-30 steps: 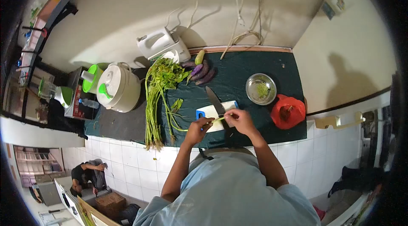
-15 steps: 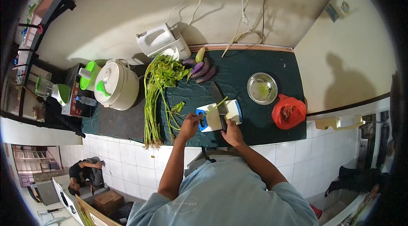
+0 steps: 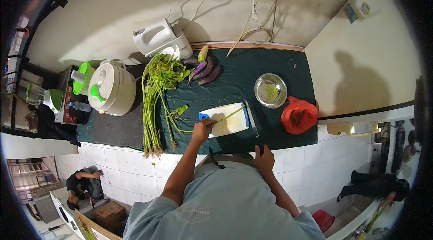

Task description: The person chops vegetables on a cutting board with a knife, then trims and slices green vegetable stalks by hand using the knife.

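My left hand (image 3: 203,130) pinches a green stem (image 3: 232,114) that lies slanted across the white cutting board (image 3: 221,127) with blue ends. Closed round the dark handle of the knife (image 3: 253,120), my right hand (image 3: 264,158) is at the counter's front edge, right of the board; the blade points away from me. Left of the board lies a bunch of leafy greens (image 3: 155,100) with roots toward me. Several purple eggplants (image 3: 209,72) rest behind it. A metal bowl (image 3: 270,91) holds small green pieces, and a red plastic bag (image 3: 299,116) sits beside it.
A white rice cooker (image 3: 112,88), a green-and-white appliance (image 3: 81,79) and a white mixer (image 3: 160,39) stand at the left and back. Cables hang down the wall. A person (image 3: 83,186) crouches at lower left near a cardboard box (image 3: 109,214). Another person (image 3: 374,188) is at lower right.
My right hand first took the knife off the board, then moved right and toward me with it. My left hand went from holding the stem up with both hands to holding it on the board.
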{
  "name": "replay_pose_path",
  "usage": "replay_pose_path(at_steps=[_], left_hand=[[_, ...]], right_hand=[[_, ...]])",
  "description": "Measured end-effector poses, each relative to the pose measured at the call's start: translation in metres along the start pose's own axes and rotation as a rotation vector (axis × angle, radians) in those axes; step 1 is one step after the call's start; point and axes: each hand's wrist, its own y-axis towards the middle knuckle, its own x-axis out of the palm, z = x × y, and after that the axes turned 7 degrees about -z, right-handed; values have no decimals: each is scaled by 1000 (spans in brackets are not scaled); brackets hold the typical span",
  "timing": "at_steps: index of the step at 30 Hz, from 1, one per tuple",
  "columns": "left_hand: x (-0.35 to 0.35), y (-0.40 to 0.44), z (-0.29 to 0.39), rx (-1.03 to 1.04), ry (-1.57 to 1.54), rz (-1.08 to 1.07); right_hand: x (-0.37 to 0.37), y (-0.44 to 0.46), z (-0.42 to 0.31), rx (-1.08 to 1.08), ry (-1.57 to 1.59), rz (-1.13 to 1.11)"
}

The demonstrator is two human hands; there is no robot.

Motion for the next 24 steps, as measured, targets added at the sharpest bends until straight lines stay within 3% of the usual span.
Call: replay_pose_path(at_steps=[4,9,16,18,24], left_hand=[[16,7,-10,44,46,37],[18,8,-10,26,158,46],[15,8,-16,51,205,34],[16,9,-19,68,198,56],[15,9,-17,67,179,77]], right_hand=[[-15,-3,-4,-131,-52,118],[7,22,-36,-378,-36,-111],[36,38,-71,-401,-25,-190],[31,37,-80,-292,-121,-381],[49,37,-85,-310,-198,-394]])
